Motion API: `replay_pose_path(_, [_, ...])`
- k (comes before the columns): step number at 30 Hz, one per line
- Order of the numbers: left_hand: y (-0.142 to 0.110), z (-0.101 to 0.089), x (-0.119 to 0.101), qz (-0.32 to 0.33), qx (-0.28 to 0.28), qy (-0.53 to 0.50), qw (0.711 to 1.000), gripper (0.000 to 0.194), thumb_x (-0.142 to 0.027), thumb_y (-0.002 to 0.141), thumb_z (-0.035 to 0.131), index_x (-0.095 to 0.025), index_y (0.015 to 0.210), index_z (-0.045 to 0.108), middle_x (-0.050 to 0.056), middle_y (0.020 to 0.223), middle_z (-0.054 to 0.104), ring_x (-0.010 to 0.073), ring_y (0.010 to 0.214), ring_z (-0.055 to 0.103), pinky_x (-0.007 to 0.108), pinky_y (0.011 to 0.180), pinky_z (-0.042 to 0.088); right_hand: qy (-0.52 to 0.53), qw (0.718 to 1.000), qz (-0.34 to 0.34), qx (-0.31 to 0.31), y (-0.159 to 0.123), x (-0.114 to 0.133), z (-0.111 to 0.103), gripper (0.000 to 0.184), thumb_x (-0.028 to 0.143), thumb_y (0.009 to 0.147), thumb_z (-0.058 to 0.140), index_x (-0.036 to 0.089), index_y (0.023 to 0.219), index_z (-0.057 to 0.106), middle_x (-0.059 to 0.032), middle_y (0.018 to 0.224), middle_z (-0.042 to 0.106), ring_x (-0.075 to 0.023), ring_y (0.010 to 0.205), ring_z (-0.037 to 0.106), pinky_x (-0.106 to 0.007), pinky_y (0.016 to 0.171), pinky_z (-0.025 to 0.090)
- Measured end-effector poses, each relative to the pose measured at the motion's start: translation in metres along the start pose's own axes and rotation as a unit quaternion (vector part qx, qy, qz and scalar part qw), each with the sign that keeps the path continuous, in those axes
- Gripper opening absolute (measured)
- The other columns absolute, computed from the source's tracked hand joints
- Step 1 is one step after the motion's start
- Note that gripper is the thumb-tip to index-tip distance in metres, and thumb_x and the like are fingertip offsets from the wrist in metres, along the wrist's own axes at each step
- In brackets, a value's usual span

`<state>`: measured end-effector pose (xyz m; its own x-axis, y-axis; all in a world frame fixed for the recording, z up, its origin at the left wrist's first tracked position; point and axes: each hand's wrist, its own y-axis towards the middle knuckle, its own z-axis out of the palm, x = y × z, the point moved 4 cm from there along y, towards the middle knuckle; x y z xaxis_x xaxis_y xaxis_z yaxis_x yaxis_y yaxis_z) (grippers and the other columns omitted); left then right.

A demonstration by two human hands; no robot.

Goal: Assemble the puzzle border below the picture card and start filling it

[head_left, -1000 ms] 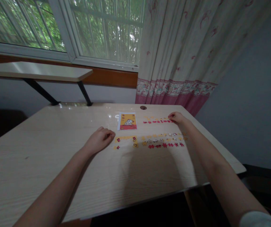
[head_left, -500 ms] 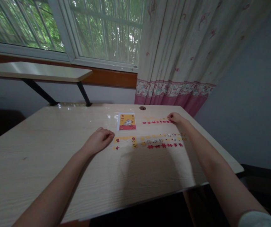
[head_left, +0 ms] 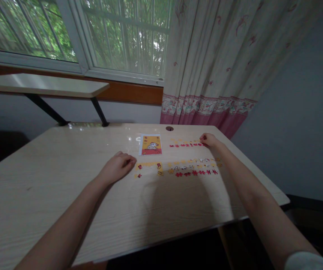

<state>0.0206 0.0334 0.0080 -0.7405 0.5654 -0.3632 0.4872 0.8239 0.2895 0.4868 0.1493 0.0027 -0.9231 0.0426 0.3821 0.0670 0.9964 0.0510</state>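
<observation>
On a pale wooden table (head_left: 65, 195) lie rows of small puzzle pieces in yellow, red and white. My right hand (head_left: 209, 140) rests at the right end of the far row of red and yellow pieces (head_left: 186, 144), fingers pinched on a red piece there. My left hand (head_left: 118, 167) lies loosely curled on the table, just left of a partly joined yellow strip (head_left: 150, 166). A longer near row of pieces (head_left: 196, 167) runs to the right of that strip. A small picture card (head_left: 150, 144) with a white animal on yellow and red lies beyond them.
A round cable hole (head_left: 169, 128) sits near the table's far edge. A second narrow table (head_left: 43, 85) stands under the window at the back left. A flowered curtain (head_left: 212, 67) hangs behind the table's right corner. The table's right edge drops off near my right forearm.
Both hands stay where they were; only the camera view has shifted very slightly.
</observation>
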Motion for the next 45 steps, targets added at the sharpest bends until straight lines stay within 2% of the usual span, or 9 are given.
replay_pose_path(10, [-0.001,-0.002,-0.003,0.003,-0.012,-0.002,1.0,0.031,-0.037,0.087,0.046,-0.019,0.079,0.07,0.006,0.075,0.069,0.0216,0.074,0.057,0.034,0.071,0.043,0.027,0.998,-0.01,-0.053,-0.005,0.026,-0.006,0.012,0.016,0.074,0.061,0.013,0.083,0.069,-0.0059,0.074,0.069,-0.0135,0.067,0.059,-0.022,0.065,0.044])
replay_pose_path(17, [0.0,-0.004,-0.006,0.007,-0.016,-0.011,1.0,0.029,-0.036,0.086,0.048,-0.018,0.08,0.07,0.007,0.074,0.069,0.0223,0.074,0.057,0.035,0.071,0.044,0.114,0.987,-0.099,-0.047,-0.026,0.097,0.003,0.032,0.022,0.082,0.053,0.012,0.108,0.066,-0.0043,0.08,0.068,-0.0114,0.066,0.058,-0.022,0.063,0.044])
replay_pose_path(22, [0.0,-0.003,-0.026,0.017,-0.018,-0.061,0.998,0.023,-0.029,0.085,0.05,-0.018,0.082,0.071,0.007,0.081,0.07,0.0225,0.08,0.057,0.036,0.075,0.044,0.421,0.891,-0.164,0.051,-0.082,0.157,0.035,0.036,0.041,0.073,0.067,0.013,0.096,0.067,-0.0056,0.078,0.069,-0.0136,0.07,0.063,-0.029,0.069,0.05])
replay_pose_path(27, [0.001,0.003,-0.06,0.011,-0.041,-0.174,0.984,0.024,-0.031,0.085,0.05,-0.019,0.086,0.072,0.007,0.083,0.07,0.0201,0.081,0.058,0.033,0.074,0.045,0.514,0.837,-0.143,0.121,-0.13,0.193,0.062,0.037,0.049,0.066,0.074,0.017,0.083,0.065,-0.0045,0.074,0.07,-0.014,0.069,0.065,-0.028,0.066,0.051])
replay_pose_path(32, [0.002,0.006,-0.08,-0.003,-0.08,-0.247,0.966,0.02,-0.036,0.08,0.059,-0.02,0.08,0.071,0.006,0.076,0.067,0.0184,0.075,0.057,0.033,0.071,0.046,0.554,0.808,-0.139,0.147,-0.15,0.212,0.07,0.039,0.052,0.059,0.078,0.019,0.073,0.062,-0.0005,0.068,0.067,-0.0108,0.06,0.059,-0.024,0.059,0.048])
replay_pose_path(35, [0.002,0.006,-0.08,-0.015,-0.099,-0.269,0.958,0.02,-0.037,0.079,0.061,-0.019,0.075,0.069,0.005,0.073,0.065,0.0167,0.07,0.056,0.031,0.067,0.045,0.549,0.809,-0.151,0.142,-0.156,0.217,0.073,0.039,0.053,0.056,0.079,0.019,0.07,0.063,0.0012,0.065,0.063,-0.0099,0.057,0.055,-0.023,0.055,0.046])
replay_pose_path(39, [0.001,0.007,-0.073,-0.052,-0.11,-0.319,0.94,0.023,-0.04,0.078,0.061,-0.018,0.076,0.066,0.004,0.073,0.063,0.0149,0.066,0.053,0.028,0.06,0.042,0.485,0.849,-0.177,0.116,-0.161,0.218,0.075,0.035,0.052,0.067,0.073,0.02,0.077,0.067,0.0032,0.059,0.057,-0.009,0.051,0.048,-0.022,0.049,0.042])
replay_pose_path(42, [0.001,0.009,-0.07,-0.072,-0.091,-0.362,0.925,0.026,-0.042,0.077,0.061,-0.017,0.075,0.064,0.002,0.067,0.059,0.0125,0.058,0.048,0.025,0.053,0.039,0.427,0.87,-0.244,0.038,-0.165,0.218,0.065,0.03,0.046,0.076,0.067,0.021,0.093,0.069,-0.0003,0.071,0.063,-0.0115,0.061,0.053,-0.025,0.056,0.045])
replay_pose_path(45, [0.002,0.011,-0.069,-0.078,-0.075,-0.364,0.925,0.024,-0.041,0.074,0.064,-0.016,0.072,0.064,0.0,0.063,0.056,0.0107,0.055,0.044,0.023,0.049,0.035,0.349,0.87,-0.345,-0.046,-0.173,0.223,0.052,0.02,0.039,0.083,0.063,0.023,0.094,0.07,-0.004,0.084,0.068,-0.0149,0.076,0.059,-0.029,0.069,0.048])
